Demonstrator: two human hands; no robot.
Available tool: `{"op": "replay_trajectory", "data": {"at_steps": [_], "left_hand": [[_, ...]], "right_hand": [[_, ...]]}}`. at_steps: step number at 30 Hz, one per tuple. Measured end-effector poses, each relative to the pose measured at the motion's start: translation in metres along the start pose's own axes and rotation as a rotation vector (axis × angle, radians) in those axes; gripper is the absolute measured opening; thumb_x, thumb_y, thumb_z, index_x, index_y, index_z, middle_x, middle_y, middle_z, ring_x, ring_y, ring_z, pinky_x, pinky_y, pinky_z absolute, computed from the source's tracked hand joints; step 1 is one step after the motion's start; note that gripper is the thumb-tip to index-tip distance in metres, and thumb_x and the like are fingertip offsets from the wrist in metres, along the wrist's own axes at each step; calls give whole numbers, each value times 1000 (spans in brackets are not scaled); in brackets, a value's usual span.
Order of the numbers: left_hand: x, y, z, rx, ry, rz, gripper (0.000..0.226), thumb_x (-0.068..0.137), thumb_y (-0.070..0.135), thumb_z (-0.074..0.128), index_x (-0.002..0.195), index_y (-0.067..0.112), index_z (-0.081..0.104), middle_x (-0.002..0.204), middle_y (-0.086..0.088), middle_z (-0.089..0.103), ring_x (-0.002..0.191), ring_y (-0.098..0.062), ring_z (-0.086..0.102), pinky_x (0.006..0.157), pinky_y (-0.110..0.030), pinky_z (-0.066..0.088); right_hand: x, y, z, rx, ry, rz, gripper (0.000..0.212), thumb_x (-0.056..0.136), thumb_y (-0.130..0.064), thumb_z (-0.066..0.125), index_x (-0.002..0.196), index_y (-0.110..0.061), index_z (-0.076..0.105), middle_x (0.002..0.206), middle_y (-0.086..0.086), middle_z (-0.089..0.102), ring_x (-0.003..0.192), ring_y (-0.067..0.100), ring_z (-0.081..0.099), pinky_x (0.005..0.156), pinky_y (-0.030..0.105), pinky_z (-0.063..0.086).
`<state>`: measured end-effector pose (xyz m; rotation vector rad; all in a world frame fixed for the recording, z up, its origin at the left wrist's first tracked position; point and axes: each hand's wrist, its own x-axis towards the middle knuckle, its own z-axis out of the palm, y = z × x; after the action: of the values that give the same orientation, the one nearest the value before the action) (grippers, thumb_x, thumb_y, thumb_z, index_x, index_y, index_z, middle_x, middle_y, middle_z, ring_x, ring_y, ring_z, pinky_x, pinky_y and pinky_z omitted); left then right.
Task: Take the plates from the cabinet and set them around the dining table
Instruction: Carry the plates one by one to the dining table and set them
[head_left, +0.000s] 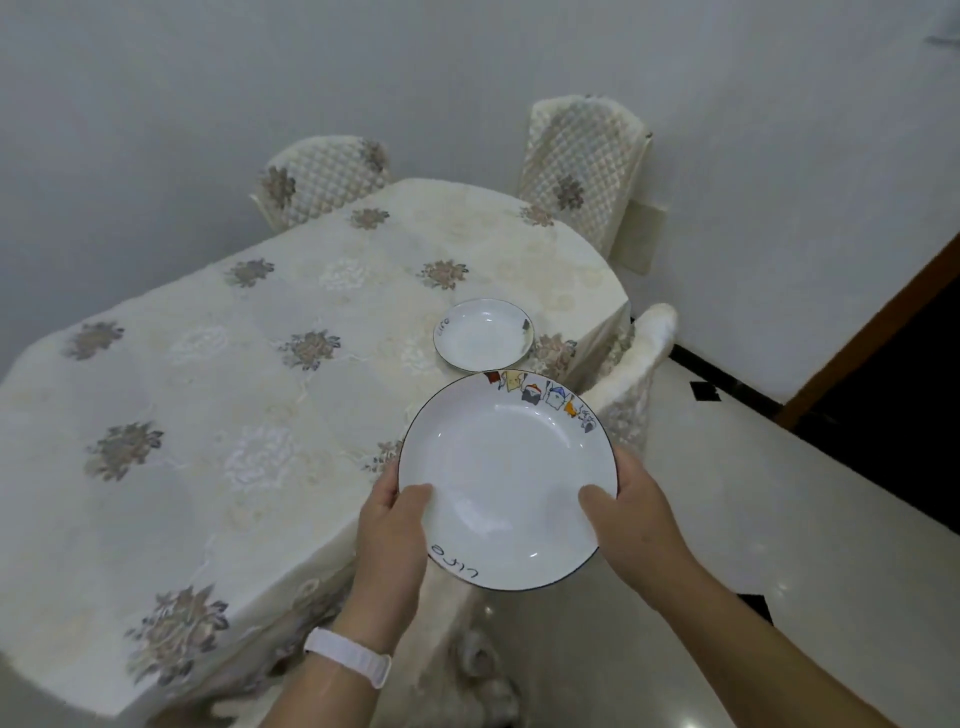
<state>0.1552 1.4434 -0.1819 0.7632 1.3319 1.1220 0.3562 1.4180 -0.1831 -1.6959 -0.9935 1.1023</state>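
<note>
left hand (387, 525): thumb over rim, gripping plate (506, 480)
right hand (631, 512): same grip, opposite rim
risk: slipping past table (208, 415) edge, or knocking the set plate (483, 334)

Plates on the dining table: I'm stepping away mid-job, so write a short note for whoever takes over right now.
Left hand and right hand: both grip one white round plate with a cartoon rim, held above the table's near-right edge.
Done: one matching white plate sits on the floral cream tablecloth, before the right-side chair.
Left: set down the held plate; the two far chairs have no plates yet. The cabinet is not in view.
</note>
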Motion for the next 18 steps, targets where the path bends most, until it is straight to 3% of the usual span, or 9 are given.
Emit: {"op": "replay_trajectory", "data": {"at_steps": [4, 7, 9, 13, 18], "left_hand": [[49, 12, -15, -36, 90, 6, 39, 84, 7, 48, 106, 29, 71, 103, -12, 73, 90, -36, 67, 76, -52, 54], [81, 21, -29, -27, 141, 16, 40, 89, 1, 45, 102, 27, 72, 95, -4, 75, 84, -25, 69, 69, -37, 55], [98, 29, -40, -38, 175, 21, 39, 90, -1, 44, 104, 25, 71, 92, 1, 76, 81, -18, 69, 63, -29, 54], [124, 36, -62, -20, 257, 43, 37, 91, 1, 46, 107, 23, 70, 96, 0, 75, 87, -22, 67, 74, -36, 53], [139, 37, -85, -67, 356, 44, 38, 92, 2, 46, 104, 28, 71, 96, 2, 75, 90, -25, 68, 74, -39, 54]], "right_hand": [[52, -25, 32, -69, -77, -11, 38, 79, -5, 50, 102, -34, 61, 92, -10, 69, 84, 10, 65, 61, 24, 52], [84, -41, 60, -103, -135, -10, 44, 83, 0, 48, 101, -39, 59, 89, -14, 68, 78, 1, 62, 52, 13, 45], [101, -50, 78, -115, -172, -22, 45, 84, -2, 48, 103, -41, 60, 89, -14, 68, 77, 2, 63, 52, 13, 45], [123, -62, 110, -139, -212, -52, 43, 84, -1, 49, 98, -40, 58, 90, -12, 68, 80, 6, 62, 57, 18, 46], [148, -69, 145, -191, -314, -60, 39, 79, -11, 49, 108, -34, 60, 95, -11, 68, 88, 13, 64, 65, 29, 51]]}}
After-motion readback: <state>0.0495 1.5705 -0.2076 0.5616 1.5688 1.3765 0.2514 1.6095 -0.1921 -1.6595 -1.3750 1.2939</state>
